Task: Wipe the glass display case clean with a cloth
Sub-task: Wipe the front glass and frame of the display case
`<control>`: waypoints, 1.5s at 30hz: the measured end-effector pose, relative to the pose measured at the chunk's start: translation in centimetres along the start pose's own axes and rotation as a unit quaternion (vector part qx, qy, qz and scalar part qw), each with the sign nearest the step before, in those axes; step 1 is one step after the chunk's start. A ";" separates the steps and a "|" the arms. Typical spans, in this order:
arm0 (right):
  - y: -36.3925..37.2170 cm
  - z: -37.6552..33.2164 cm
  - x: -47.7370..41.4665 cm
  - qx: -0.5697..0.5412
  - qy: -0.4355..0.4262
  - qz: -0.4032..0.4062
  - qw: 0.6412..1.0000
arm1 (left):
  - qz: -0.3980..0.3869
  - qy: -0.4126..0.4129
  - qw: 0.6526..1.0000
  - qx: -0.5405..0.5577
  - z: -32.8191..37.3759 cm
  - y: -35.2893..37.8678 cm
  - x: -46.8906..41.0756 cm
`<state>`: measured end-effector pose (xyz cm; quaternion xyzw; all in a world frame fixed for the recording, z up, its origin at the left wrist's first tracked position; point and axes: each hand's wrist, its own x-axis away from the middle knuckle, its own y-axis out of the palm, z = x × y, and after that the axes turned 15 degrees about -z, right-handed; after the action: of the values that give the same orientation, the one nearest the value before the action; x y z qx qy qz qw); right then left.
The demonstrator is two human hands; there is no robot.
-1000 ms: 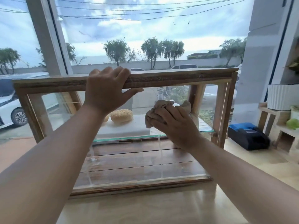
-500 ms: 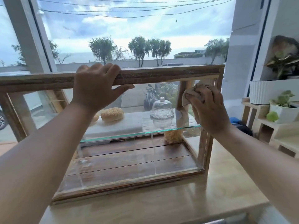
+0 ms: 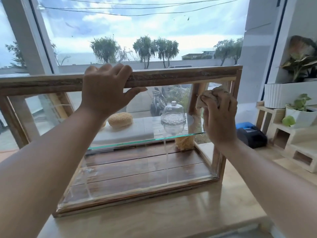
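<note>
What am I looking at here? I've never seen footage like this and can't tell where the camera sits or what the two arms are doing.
There is no machine: the camera is worn on a person's head and looks forward and down, so the two arms are the wearer's own. The left hand grips the wooden top rail of a glass display case that stands on a pale wooden counter. The right hand presses a bunched beige cloth against the glass near the case's upper right corner. Inside, on a glass shelf, sit a seeded bun and a small glass dome. Potted plants stand to the right.
</note>
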<state>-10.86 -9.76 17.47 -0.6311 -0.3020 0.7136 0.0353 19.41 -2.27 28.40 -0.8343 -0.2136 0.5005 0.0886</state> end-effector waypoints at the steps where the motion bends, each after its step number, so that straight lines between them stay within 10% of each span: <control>1: 0.1 -1.0 0.2 -0.004 0.042 0.000 0.999 | 0.002 -0.001 1.000 -0.001 0.0 0.0 0.0; 10: 1.2 -7.2 -0.6 0.000 0.039 0.054 0.998 | -0.010 -0.015 1.000 0.005 0.2 -0.1 0.0; 21: 1.7 -5.0 -1.2 0.104 -0.377 0.070 0.918 | -0.017 -0.016 1.000 -0.002 0.3 -0.2 0.0; 28: 0.7 3.0 0.1 0.080 -0.173 0.035 0.981 | -0.025 -0.023 0.999 -0.009 0.4 -0.2 0.0; 36: 2.7 -3.6 4.5 -0.063 0.117 0.005 0.991 | -0.026 -0.023 0.999 -0.004 0.3 -0.1 0.0; 45: 4.2 -10.2 5.6 -0.022 -0.159 0.041 0.986 | -0.017 -0.026 1.000 0.001 0.4 0.1 0.0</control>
<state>-1.20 -6.83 10.28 -0.5223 -0.2933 0.7987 -0.0568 19.08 -2.36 28.20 -0.8171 -0.2296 0.5206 0.0923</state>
